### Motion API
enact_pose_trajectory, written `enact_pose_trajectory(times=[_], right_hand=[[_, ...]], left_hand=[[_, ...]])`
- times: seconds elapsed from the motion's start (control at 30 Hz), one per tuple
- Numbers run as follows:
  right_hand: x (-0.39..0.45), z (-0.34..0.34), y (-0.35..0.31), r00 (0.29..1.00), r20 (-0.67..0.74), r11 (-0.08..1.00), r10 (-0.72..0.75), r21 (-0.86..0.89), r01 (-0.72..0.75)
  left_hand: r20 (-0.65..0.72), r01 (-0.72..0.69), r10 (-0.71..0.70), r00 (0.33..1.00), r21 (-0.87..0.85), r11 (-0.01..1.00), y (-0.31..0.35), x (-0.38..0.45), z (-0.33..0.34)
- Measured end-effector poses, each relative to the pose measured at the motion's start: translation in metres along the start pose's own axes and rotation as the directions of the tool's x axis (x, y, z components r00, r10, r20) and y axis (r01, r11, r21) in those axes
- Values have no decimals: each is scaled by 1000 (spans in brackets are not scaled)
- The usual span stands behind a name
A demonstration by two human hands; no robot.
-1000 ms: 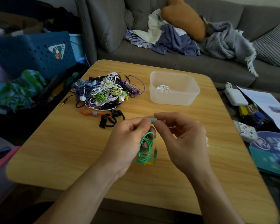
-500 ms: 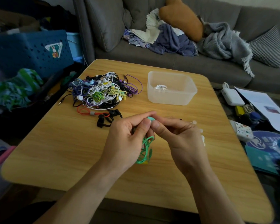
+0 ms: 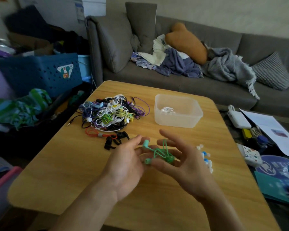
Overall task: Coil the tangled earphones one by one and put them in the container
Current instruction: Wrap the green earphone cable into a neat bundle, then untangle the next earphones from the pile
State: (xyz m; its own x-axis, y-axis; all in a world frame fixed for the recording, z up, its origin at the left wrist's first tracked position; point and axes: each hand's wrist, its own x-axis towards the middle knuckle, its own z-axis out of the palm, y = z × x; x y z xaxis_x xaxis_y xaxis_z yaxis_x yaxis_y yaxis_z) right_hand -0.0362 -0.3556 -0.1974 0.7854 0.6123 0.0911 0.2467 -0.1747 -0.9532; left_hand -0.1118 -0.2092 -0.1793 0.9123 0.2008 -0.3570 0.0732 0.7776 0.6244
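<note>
one white coiled pair already lies in the clear container at the far side of the counter. the green earphones, coiled into a small bundle, sit between both hands above the counter. the left hand has loosely straightened fingers touching the buds, and the right hand cradles the bundle on spread, relaxed fingers. this pair looks ready to go into the container. the big tangled pile and the red-and-black pair beside it are still left, so most of the work remains.
</note>
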Motion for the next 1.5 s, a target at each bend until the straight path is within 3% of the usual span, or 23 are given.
enact_pose_trajectory(times=[0.1,0.2,0.4,0.53,0.6,0.67,0.77,0.83,0.93,1.07,1.17,1.23,1.33,1.37,1.43,1.5], right_hand=[[3,1,2,992,-120,999,22,39,-17],[5,3,2,972,-214,984,99,169,-63],[7,4,2,938,-305,970,165,220,-99],[6,3,-1,923,-325,940,205,328,-93],[9,4,-3,909,-352,929,222,359,-88],[15,1,-12,894,-392,931,218,359,-69],[37,-13,-33,867,-478,974,142,225,-36],[63,-26,-47,863,-498,993,86,110,-35],[120,-42,-56,887,-454,991,84,-52,-120],[181,-47,-48,912,-335,953,238,-101,-286],[200,-42,-43,911,-175,838,372,-359,-411],[206,-38,-44,912,-123,718,390,-580,-385],[207,-28,-46,962,-147,454,228,-858,-239],[205,-23,-46,973,-177,451,147,-863,-225],[201,-7,-47,979,-190,574,-69,-810,-117],[200,16,-52,978,-101,690,-184,-722,55]], left_hand=[[84,36,-36,996,1,999,1,-1,-2],[82,-8,-6,997,168,986,-3,0,-4],[5,-49,54,999,509,860,-6,2,-16],[16,-37,34,999,599,800,-8,3,-17],[-2,-60,88,996,710,702,-7,9,-18],[-12,-101,208,978,847,522,-4,15,-20],[70,-199,449,891,949,246,6,28,-19],[138,-266,556,819,951,157,16,36,-19],[238,-362,592,770,927,99,32,46,-16],[319,-422,558,766,905,61,42,50,-14],[319,-388,563,763,922,3,48,52,-20],[307,-359,563,767,933,-19,54,54,-25],[289,-322,534,794,946,-34,60,54,-31],[286,-315,522,803,948,-36,61,53,-32],[284,-302,503,816,952,-47,63,51,-35],[280,-291,495,823,955,-56,64,49,-36]])
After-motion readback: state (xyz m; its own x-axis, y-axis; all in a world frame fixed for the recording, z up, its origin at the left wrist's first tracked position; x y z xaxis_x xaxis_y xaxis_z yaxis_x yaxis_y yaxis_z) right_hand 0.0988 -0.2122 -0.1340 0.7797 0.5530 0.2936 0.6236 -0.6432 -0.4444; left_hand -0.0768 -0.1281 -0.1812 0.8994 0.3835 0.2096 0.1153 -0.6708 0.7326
